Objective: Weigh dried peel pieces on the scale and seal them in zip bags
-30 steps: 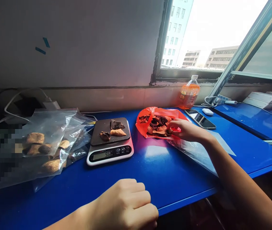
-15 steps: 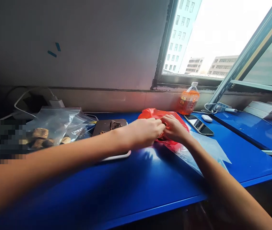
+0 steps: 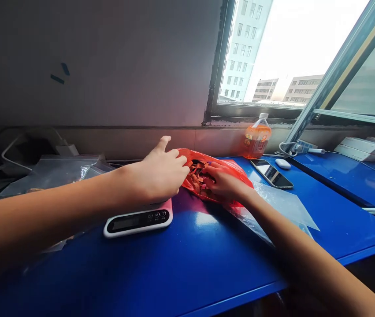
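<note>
A red plastic bag (image 3: 233,169) lies with its mouth wide, showing dried brown pieces (image 3: 195,178). My left hand (image 3: 164,174) is closed at the bag's left rim, the thumb sticking up and the other fingers curled on the plastic. Inside the mouth, my right hand (image 3: 225,181) has its fingers bent down among the pieces; the fingertips are hidden, so what they pinch does not show. Below my left hand sits a white digital scale (image 3: 137,223) with a dark display and touch buttons. Its top is mostly covered by my left hand and forearm.
Clear zip bags (image 3: 64,169) lie at the left behind my forearm. A flat clear bag (image 3: 283,204) is under the red bag's right side. Farther right are a phone (image 3: 271,173), a white earbud case (image 3: 283,163) and an orange drink bottle (image 3: 257,136). The blue table (image 3: 207,264) ends in front.
My left hand has moved left from beside my right hand, drawing the red bag's rim left and widening its mouth. The brown pieces and the scale's display now show. The view has shifted slightly.
</note>
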Motion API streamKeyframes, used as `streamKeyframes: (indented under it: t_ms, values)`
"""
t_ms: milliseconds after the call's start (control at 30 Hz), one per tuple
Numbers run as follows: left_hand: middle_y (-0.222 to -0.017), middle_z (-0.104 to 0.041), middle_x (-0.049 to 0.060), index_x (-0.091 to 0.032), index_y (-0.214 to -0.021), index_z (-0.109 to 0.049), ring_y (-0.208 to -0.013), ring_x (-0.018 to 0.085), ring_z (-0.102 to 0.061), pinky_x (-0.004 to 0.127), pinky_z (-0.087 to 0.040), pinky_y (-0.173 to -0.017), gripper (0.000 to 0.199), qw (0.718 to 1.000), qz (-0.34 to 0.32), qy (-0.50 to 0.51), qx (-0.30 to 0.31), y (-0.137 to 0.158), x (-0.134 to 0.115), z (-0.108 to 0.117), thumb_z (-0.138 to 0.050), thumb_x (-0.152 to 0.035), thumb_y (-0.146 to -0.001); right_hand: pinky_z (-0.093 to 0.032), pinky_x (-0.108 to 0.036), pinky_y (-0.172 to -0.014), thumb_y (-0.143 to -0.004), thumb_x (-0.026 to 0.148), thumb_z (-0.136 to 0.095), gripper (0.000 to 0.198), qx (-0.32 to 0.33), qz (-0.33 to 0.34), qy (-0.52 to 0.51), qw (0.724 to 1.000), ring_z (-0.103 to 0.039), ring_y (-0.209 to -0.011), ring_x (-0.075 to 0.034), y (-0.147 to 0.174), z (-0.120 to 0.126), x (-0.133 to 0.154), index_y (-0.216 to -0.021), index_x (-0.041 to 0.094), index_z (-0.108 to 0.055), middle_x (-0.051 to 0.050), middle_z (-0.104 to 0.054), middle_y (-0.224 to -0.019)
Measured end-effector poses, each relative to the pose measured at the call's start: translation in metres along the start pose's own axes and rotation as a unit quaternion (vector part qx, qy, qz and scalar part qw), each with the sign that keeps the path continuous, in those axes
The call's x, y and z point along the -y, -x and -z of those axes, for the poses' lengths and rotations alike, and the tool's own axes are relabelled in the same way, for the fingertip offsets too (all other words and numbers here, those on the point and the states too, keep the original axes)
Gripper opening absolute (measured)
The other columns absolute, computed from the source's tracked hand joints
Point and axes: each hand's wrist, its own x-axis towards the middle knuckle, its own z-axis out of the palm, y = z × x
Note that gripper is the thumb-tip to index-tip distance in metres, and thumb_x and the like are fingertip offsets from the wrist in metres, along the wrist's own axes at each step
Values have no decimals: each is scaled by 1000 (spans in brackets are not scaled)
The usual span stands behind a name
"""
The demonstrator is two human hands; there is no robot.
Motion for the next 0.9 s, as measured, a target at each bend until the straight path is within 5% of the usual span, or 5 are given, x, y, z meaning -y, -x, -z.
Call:
streamKeyframes:
  t_ms: [100, 233, 433, 767, 900]
  values:
    - [-102, -67, 7, -21, -90, -67, -110, 30, -54, 66, -9, -108, 18, 998, -45, 17, -36, 7, 3, -11, -51, -17, -83, -41, -32, -89, -84, 20, -53, 31, -20, 75, -35, 996, -54, -106, -22, -2, 1, 13, -115, 20, -57, -8, -62, -117]
    - [-93, -69, 5, -22, -88, -66, -114, 28, -53, 63, -3, -112, 15, 995, -58, 11, -86, 17, 6, -19, -51, -22, -87, -39, -31, -89, -79, 11, -49, 17, 3, 183, -54, 982, -54, -91, -17, 6, 3, 25, -88, 20, -60, -4, -65, -95]
    - [-91, -70, 7, -18, -83, -64, -112, 27, -55, 59, -7, -114, 9, 987, -88, -51, -126, 30, 14, -25, -56, -23, -85, -37, -26, -65, -74, 10, -48, 10, 37, 142, -44, 988, -46, -66, -13, 23, 16, 14, -68, 18, -51, -1, -55, -71]
    - [-97, -68, 4, -23, -87, -62, -119, 25, -52, 54, -8, -115, 21, 968, -127, 0, -216, 37, 15, -24, -55, -6, -78, -39, -33, -81, -92, 40, -51, 24, -12, 116, -74, 990, -55, -89, -20, 16, 3, 36, -90, 19, -63, -6, -65, -92]
    - [-94, -68, 2, -24, -89, -61, -118, 25, -53, 53, -6, -115, 24, 963, -132, 25, -232, 41, 16, -22, -54, -4, -78, -38, -31, -67, -96, 39, -45, 33, -14, 5, 5, 1000, -52, -67, -17, 15, -3, 29, -76, 18, -61, -4, -62, -73]
